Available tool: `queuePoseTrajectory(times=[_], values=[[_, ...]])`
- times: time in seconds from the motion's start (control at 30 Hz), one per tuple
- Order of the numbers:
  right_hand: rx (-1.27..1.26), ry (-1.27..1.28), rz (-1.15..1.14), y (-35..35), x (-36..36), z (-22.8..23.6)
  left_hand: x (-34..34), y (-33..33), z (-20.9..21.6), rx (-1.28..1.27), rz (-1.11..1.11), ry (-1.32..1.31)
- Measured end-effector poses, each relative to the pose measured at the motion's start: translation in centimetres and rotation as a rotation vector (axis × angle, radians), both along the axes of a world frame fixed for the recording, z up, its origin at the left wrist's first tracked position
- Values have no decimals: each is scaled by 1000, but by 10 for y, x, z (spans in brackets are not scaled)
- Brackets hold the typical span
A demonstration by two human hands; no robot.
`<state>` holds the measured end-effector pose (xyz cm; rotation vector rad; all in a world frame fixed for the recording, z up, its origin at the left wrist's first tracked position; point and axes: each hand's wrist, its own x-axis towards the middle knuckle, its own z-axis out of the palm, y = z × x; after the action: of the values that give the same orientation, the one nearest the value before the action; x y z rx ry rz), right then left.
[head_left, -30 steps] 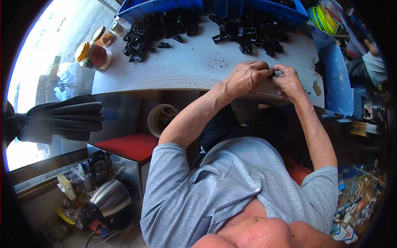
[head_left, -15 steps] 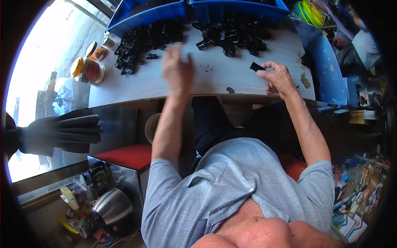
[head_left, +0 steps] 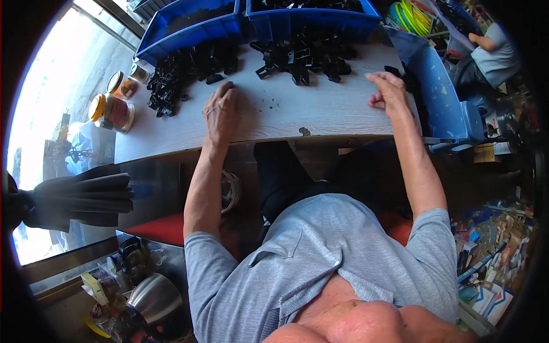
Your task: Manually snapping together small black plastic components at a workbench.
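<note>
My left hand point(head_left: 221, 112) rests low over the table with its fingers curled in. A small dark part shows at its fingertips, mostly hidden by them. Just beyond lies a loose black plastic part point(head_left: 214, 78), at the edge of the left heap of small black parts point(head_left: 166, 91). On the right, my right hand point(head_left: 391, 96) has its thumb and forefinger apart, with nothing between them. A black plastic piece point(head_left: 392, 71) is just past its fingers, beside the table's right edge; whether it is in the air or lying down I cannot tell. A second heap of black parts point(head_left: 303, 60) sits at the back middle.
Two blue bins point(head_left: 194, 35) with black parts stand behind the heaps. A larger light-blue bin point(head_left: 443, 103) adjoins the table's right side. Several lidded jars point(head_left: 111, 111) stand at the left edge. Another person point(head_left: 492, 54) is at the far right.
The black piece that my right hand held has left its fingers and is beyond them. My left hand has come down to the table, lower left, and closed. The view has shifted slightly.
</note>
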<state>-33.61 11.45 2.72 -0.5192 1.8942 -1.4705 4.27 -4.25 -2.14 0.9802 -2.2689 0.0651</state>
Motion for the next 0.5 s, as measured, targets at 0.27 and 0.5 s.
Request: queuePoseTrajectory(times=[0.27, 0.5], values=[[185, 102, 219, -33, 48, -4, -11, 6, 7, -1, 251, 98], [208, 184, 294, -39, 57, -5, -14, 6, -3, 128, 199, 145]])
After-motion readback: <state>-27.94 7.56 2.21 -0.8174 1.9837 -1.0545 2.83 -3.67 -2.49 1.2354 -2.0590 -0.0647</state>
